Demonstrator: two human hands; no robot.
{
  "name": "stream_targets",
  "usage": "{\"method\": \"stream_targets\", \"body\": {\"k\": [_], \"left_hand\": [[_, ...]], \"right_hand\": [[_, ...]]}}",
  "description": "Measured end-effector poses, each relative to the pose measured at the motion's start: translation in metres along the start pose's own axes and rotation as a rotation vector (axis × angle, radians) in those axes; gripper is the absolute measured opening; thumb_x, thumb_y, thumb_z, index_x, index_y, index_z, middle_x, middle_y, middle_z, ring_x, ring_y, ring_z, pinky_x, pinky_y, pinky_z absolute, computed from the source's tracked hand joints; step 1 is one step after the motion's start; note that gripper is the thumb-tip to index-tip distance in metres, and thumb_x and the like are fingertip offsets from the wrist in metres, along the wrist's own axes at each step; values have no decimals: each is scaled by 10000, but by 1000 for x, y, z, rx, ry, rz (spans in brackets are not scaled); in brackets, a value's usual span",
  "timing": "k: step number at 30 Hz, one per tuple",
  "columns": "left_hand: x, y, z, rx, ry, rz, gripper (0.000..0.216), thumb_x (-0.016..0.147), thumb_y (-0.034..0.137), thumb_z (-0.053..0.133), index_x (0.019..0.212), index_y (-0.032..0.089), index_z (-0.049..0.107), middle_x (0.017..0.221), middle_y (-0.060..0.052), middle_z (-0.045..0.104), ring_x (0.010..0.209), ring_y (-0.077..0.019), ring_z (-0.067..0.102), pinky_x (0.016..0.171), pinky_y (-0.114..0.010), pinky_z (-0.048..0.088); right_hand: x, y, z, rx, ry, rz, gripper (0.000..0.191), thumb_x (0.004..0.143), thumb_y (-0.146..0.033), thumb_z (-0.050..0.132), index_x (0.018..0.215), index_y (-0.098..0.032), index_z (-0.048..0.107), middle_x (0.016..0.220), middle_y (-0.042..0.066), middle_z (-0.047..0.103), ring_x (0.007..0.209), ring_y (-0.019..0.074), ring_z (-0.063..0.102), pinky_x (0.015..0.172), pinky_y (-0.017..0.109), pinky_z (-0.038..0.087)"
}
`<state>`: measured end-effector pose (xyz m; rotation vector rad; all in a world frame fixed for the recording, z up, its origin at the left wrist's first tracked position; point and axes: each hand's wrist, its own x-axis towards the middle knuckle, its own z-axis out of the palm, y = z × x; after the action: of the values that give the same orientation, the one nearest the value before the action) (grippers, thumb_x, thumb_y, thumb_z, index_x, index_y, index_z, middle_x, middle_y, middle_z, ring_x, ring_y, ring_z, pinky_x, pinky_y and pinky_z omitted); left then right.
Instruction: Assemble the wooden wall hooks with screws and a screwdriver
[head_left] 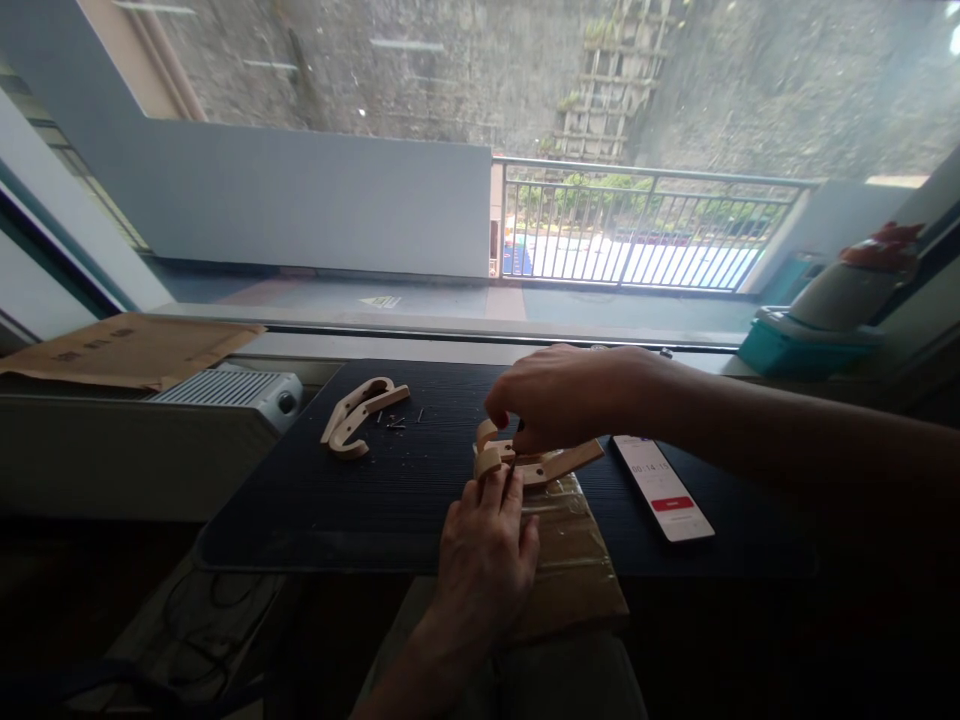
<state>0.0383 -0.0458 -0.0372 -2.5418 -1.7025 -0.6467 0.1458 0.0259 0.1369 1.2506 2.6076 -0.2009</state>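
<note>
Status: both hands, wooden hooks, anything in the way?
Left hand against wooden hooks on wrapped board. Right hand curled over them, grip hidden. Phone close by, right of board.

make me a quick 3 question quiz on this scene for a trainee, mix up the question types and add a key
1. Open question: what lies loose beside the two wooden hooks on the left of the dark table?
2. Fill in: the grip nearer the phone is the person's ____ one.
3. True or false: the phone's screen is dark.

Key
1. Several small metal fasteners; too small to tell whether screws or nails.
2. Right; the right grip is nearer.
3. False; the screen is lit, with a red button.
</note>
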Motion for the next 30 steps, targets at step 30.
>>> {"method": "stream_targets", "body": {"k": [30], "left_hand": [[0,-3,5,-10,-23,-7,455,869,298,429,1300,160,471,1295,-86,499,1081,-266,470,884,-406,446]], "right_hand": [[2,7,17,-43,-34,-153,120,768,-129,544,736,-137,659,673,36,613,557,104,470,500,269,321]]}}
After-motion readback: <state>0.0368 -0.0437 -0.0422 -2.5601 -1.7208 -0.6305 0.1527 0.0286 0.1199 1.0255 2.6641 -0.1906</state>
